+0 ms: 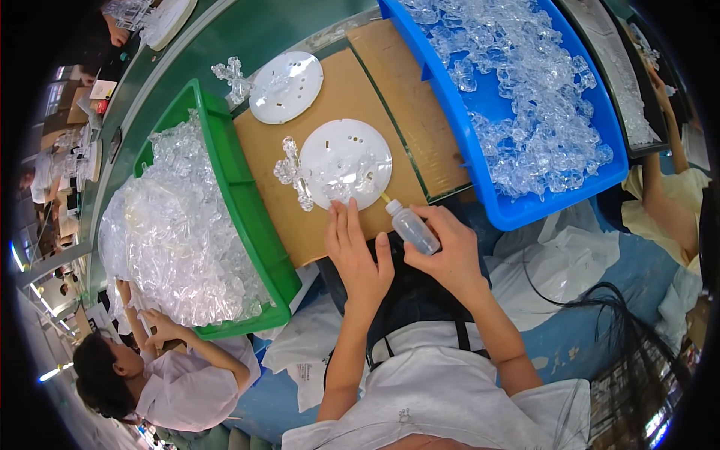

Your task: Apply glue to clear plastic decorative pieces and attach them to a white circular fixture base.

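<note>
Bottle partly behind right hand

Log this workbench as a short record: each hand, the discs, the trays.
Left hand: open, at the near edge of the nearer round white disc
Right hand: grips a small translucent bottle, its yellowish nozzle beside that disc
Farther disc: also white, round
Surface: brown cardboard
Left side: green plastic tray heaped with clear pieces
Right side: blue plastic tray holding clear pieces too
</note>
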### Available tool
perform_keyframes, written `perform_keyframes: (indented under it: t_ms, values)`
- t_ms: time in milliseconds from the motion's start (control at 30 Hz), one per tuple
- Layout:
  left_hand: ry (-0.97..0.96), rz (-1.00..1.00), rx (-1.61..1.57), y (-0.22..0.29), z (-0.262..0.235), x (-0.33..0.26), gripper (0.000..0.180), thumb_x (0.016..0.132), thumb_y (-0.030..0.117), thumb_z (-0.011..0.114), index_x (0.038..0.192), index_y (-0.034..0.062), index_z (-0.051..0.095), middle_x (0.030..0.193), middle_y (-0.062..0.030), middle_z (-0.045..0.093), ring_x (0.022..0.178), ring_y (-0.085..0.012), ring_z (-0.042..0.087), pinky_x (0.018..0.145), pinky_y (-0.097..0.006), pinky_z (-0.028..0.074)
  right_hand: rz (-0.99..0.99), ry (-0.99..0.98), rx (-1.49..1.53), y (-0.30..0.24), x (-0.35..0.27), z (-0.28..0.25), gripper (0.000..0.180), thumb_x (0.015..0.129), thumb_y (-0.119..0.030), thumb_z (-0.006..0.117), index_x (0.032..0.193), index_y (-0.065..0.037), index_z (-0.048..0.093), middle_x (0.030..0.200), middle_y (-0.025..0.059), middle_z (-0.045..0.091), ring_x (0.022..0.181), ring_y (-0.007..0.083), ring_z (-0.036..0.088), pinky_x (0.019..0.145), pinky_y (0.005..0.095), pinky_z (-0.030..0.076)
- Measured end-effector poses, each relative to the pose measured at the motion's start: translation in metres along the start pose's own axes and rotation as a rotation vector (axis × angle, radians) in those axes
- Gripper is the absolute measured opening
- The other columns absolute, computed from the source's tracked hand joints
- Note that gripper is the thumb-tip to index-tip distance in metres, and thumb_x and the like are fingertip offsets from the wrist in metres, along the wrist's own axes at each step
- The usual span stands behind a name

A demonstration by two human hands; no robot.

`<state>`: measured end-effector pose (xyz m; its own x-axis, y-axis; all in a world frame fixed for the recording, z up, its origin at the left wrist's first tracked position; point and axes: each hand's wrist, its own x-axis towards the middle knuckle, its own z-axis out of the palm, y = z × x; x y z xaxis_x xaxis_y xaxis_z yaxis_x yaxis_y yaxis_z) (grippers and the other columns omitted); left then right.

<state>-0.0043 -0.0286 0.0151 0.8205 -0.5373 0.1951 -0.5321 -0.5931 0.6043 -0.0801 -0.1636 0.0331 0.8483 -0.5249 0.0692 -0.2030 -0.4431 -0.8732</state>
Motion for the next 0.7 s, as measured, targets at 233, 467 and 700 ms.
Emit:
perform_keyframes:
  t_ms: [233, 467, 700]
  values:
    - [-0.03, -0.016, -0.038, 0.015, 0.006, 0.003, 0.061, 0.084, 0.024, 0.06, 0.131, -0.0062, 0.037, 0.143, -0.03, 0.03, 0.131, -0.0427, 0.029, 0.104, -0.047, 0.024, 0.036, 0.026, -0.033, 0.005, 0.0, -0.004, 0.044, 0.064, -0.013, 0.071, 0.105, -0.005, 0.06, 0.087, 0.0085, 0.061, 0.066, 0.0224, 0.06, 0.06, 0.0308, 0.05]
    - [-0.036, -0.009, -0.016, 0.017, 0.005, 0.004, 0.06, 0.085, 0.029, 0.061, 0.128, -0.0066, 0.04, 0.142, -0.0304, 0.03, 0.131, -0.0425, 0.029, 0.103, -0.048, 0.025, 0.045, 0.04, -0.032, -0.003, -0.004, -0.002, 0.042, 0.066, -0.016, 0.072, 0.105, -0.006, 0.06, 0.085, 0.009, 0.06, 0.069, 0.025, 0.061, 0.06, 0.0324, 0.05]
    - [-0.06, -0.001, 0.01, 0.017, 0.003, 0.005, 0.057, 0.087, 0.03, 0.058, 0.128, -0.006, 0.04, 0.142, -0.0302, 0.031, 0.131, -0.0423, 0.03, 0.101, -0.049, 0.026, 0.063, 0.034, -0.029, -0.001, -0.002, 0.003, 0.043, 0.066, -0.018, 0.072, 0.106, -0.009, 0.059, 0.086, 0.0081, 0.06, 0.073, 0.0278, 0.062, 0.062, 0.034, 0.051]
